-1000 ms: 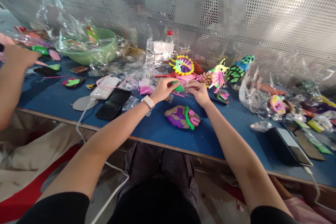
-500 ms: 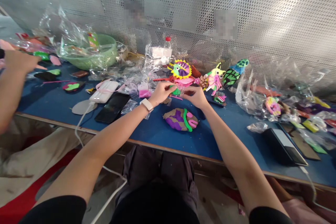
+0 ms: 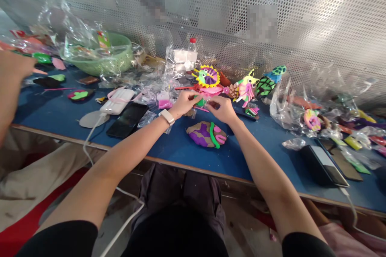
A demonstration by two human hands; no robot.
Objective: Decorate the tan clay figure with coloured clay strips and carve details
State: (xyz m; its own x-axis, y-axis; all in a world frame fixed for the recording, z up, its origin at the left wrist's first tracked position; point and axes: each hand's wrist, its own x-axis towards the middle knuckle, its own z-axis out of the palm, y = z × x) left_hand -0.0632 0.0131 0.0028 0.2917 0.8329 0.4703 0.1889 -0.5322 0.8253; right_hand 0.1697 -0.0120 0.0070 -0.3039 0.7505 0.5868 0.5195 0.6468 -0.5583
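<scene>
My left hand (image 3: pixel 184 103), with a pale watch on its wrist, pinches a lump of green modelling clay (image 3: pixel 199 101) above the table. Beside it my right hand (image 3: pixel 222 108) has its thumb and fingers closed on what looks like a clear plastic wrapper (image 3: pixel 208 102) around the clay. Below both hands lies a fish-shaped clay piece (image 3: pixel 206 134) in brown and purple, with a green band and pink parts at its right end. Just behind my hands stand a yellow-rimmed clay figure (image 3: pixel 208 76) and a yellow and pink clay figure (image 3: pixel 246 88).
A green basket (image 3: pixel 122 54) with plastic bags stands back left. Nearer are a white power bank (image 3: pixel 118 102) and a black phone (image 3: pixel 128 119). Another phone (image 3: pixel 325 165) leans at the right, by bagged clay. Another person's hand (image 3: pixel 15 66) is at the far left. A perforated metal panel (image 3: pixel 211 4) rises behind.
My hands stay together at the green clay, with only small finger movements. The other person's hand has shifted left. The whole view has shifted slightly.
</scene>
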